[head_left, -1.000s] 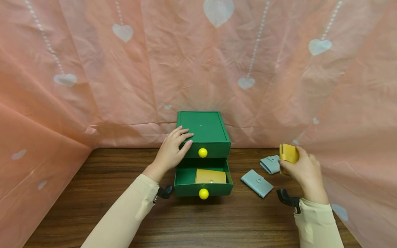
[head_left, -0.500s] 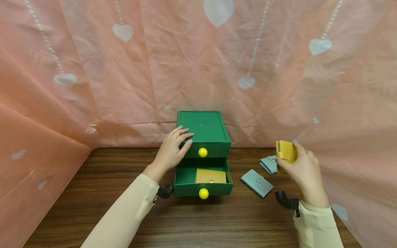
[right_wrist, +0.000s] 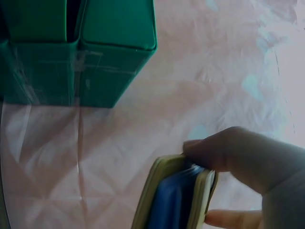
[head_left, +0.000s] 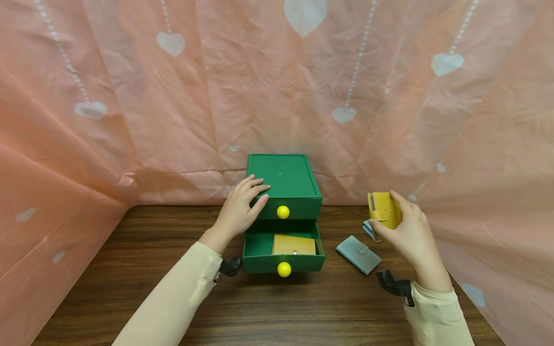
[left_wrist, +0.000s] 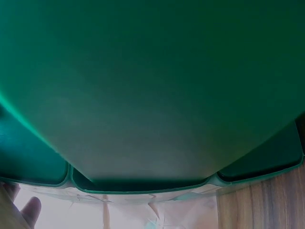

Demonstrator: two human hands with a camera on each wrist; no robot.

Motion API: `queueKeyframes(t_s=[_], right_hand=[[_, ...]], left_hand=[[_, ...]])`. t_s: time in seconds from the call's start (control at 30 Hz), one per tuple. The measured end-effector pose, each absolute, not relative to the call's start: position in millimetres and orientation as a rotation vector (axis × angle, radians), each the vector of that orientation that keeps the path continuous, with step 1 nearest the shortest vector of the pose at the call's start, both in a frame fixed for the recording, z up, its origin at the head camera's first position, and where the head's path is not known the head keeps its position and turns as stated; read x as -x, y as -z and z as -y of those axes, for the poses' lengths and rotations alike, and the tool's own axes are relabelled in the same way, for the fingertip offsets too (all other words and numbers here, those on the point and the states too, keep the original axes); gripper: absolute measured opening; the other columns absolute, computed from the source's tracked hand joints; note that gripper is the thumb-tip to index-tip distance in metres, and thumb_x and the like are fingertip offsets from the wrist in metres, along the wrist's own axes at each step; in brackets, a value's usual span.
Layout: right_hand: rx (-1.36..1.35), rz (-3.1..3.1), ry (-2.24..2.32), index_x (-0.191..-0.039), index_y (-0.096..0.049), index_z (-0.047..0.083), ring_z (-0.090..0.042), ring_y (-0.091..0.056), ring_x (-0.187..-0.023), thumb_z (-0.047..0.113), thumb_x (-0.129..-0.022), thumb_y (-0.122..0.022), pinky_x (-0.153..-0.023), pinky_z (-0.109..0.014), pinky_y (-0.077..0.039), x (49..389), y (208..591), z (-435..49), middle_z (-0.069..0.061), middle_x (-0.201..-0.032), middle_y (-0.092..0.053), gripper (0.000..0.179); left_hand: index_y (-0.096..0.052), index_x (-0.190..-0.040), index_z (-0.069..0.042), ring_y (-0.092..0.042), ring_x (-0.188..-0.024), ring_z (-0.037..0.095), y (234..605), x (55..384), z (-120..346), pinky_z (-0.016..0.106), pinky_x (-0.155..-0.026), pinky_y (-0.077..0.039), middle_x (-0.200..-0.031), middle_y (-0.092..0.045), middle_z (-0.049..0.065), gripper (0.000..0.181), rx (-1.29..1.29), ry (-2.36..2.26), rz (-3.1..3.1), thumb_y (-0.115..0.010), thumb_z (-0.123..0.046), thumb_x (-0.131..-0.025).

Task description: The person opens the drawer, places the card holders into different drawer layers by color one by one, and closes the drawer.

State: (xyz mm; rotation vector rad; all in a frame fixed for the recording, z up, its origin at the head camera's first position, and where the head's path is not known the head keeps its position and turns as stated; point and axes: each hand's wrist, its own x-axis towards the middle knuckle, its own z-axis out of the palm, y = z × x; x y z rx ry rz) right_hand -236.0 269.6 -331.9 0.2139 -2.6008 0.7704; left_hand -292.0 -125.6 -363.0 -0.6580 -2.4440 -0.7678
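A green two-drawer box [head_left: 283,175] stands at the back of the table, its lower drawer [head_left: 255,263] pulled out. Inside that drawer lies a yellow card holder with a snap [head_left: 294,244]. My left hand [head_left: 240,209] rests with spread fingers on the box's top left front edge; the left wrist view is mostly filled by green drawer surface. My right hand [head_left: 413,230] pinches a second yellow card holder [head_left: 387,209] upright between thumb and fingers, above the table. In the right wrist view, this card holder [right_wrist: 159,191] shows bluish sleeves between its covers.
A light blue card holder [head_left: 359,254] lies flat right of the drawer. Another blue one [head_left: 368,228] is mostly hidden behind the held card holder. Round yellow knobs [head_left: 283,269] stick out from the drawer fronts. A pink curtain with hearts [head_left: 277,96] surrounds the wooden table [head_left: 277,312].
My right hand has carried the yellow card holder leftward and slightly up, so it now covers most of the rear blue one. The left hand and the box have stayed put.
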Motion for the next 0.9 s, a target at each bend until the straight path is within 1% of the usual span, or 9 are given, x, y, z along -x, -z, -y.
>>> queueKeyframes(t_s=[0.2,0.3,0.4,0.5,0.63,0.8,0.9], right_hand=[[-0.299,2.543,-0.801,-0.155,-0.035,0.004,-0.043,-0.049,-0.101,0.034,-0.084,-0.081,-0.077,-0.054,-0.046,235.8,333.1,-259.4,-0.033,-0.130,-0.047,0.090],[-0.360,2.517,-0.840,-0.155,-0.036,0.006,-0.042,-0.052,-0.102,0.031,-0.084,-0.082,-0.079,-0.055,-0.049,236.6,334.6,-253.8,-0.030,-0.133,-0.048,0.088],[-0.419,2.504,-0.880,-0.156,-0.036,0.009,-0.042,-0.053,-0.107,0.029,-0.084,-0.082,-0.083,-0.057,-0.051,237.3,336.3,-248.9,-0.028,-0.138,-0.046,0.088],[-0.460,2.492,-0.899,-0.156,-0.036,0.011,-0.041,-0.055,-0.106,0.029,-0.084,-0.082,-0.081,-0.058,-0.052,237.5,337.8,-244.6,-0.026,-0.140,-0.046,0.087],[-0.491,2.481,-0.914,-0.156,-0.036,0.013,-0.039,-0.055,-0.104,0.028,-0.084,-0.081,-0.080,-0.057,-0.052,237.7,340.6,-239.2,-0.023,-0.141,-0.046,0.086],[-0.539,2.440,-0.937,-0.155,-0.037,0.013,-0.037,-0.053,-0.108,0.023,-0.083,-0.082,-0.083,-0.057,-0.050,237.8,342.6,-233.0,-0.021,-0.143,-0.045,0.086],[-0.563,2.407,-0.953,-0.155,-0.039,0.012,-0.035,-0.053,-0.110,0.019,-0.082,-0.083,-0.085,-0.055,-0.049,238.7,344.5,-230.1,-0.020,-0.143,-0.046,0.086]], left_hand=[[-0.063,-0.137,-0.019,-0.027,-0.149,0.022,362.1,291.7,125.4,0.055,-0.118,-0.024,-0.148,-0.051,0.005,0.039,0.657,0.769,2.450,-0.049,-0.038,-0.106],[-0.063,-0.137,-0.019,-0.027,-0.149,0.022,361.8,291.6,125.3,0.056,-0.118,-0.024,-0.148,-0.050,0.005,0.039,0.656,0.769,2.450,-0.049,-0.038,-0.106],[-0.063,-0.137,-0.019,-0.027,-0.149,0.022,361.6,291.3,125.1,0.056,-0.118,-0.024,-0.148,-0.050,0.005,0.039,0.653,0.767,2.450,-0.049,-0.038,-0.106],[-0.063,-0.137,-0.019,-0.027,-0.149,0.022,361.4,290.8,125.1,0.056,-0.118,-0.024,-0.148,-0.051,0.005,0.039,0.653,0.769,2.450,-0.049,-0.038,-0.106],[-0.063,-0.137,-0.019,-0.027,-0.149,0.022,361.2,290.1,125.5,0.056,-0.118,-0.024,-0.148,-0.051,0.005,0.039,0.653,0.770,2.449,-0.049,-0.038,-0.106],[-0.063,-0.137,-0.019,-0.027,-0.149,0.022,361.1,290.0,125.7,0.056,-0.118,-0.024,-0.148,-0.051,0.005,0.039,0.652,0.772,2.450,-0.049,-0.038,-0.106],[-0.063,-0.137,-0.019,-0.027,-0.149,0.022,361.6,290.0,126.0,0.056,-0.117,-0.024,-0.148,-0.051,0.005,0.039,0.653,0.775,2.451,-0.049,-0.038,-0.106]])
